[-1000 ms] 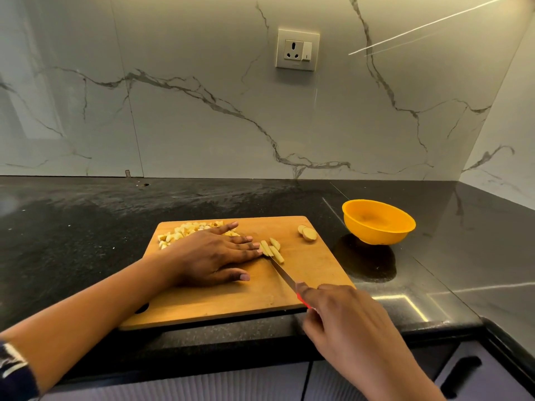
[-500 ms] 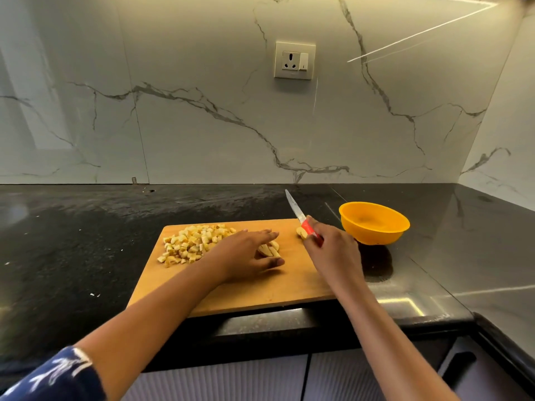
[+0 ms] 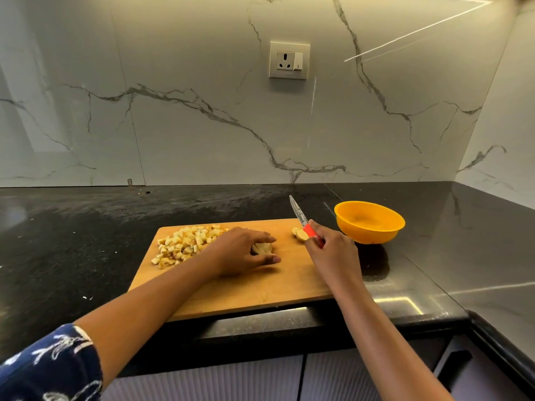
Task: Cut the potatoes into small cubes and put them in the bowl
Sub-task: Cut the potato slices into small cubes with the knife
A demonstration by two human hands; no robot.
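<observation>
A wooden cutting board (image 3: 260, 290) lies on the black counter. A heap of small potato cubes (image 3: 185, 244) covers its far left part. My left hand (image 3: 243, 251) curls over a bunch of potato strips (image 3: 263, 248) in the board's middle, with fingers and thumb around them. Two potato slices (image 3: 299, 235) sit near the far right edge. My right hand (image 3: 333, 253) grips a knife (image 3: 298, 213) by its red handle, blade raised and pointing away from me above the slices. The orange bowl (image 3: 369, 222) stands right of the board and looks empty.
The black counter (image 3: 86, 241) runs to a marble wall with a socket (image 3: 289, 59). The counter's front edge and cabinet doors (image 3: 333, 380) lie just below the board. A side wall closes the right corner.
My right hand lifted the knife from the board's near edge up to the far right, blade now raised. My left hand slid right and gathered the potato strips under it.
</observation>
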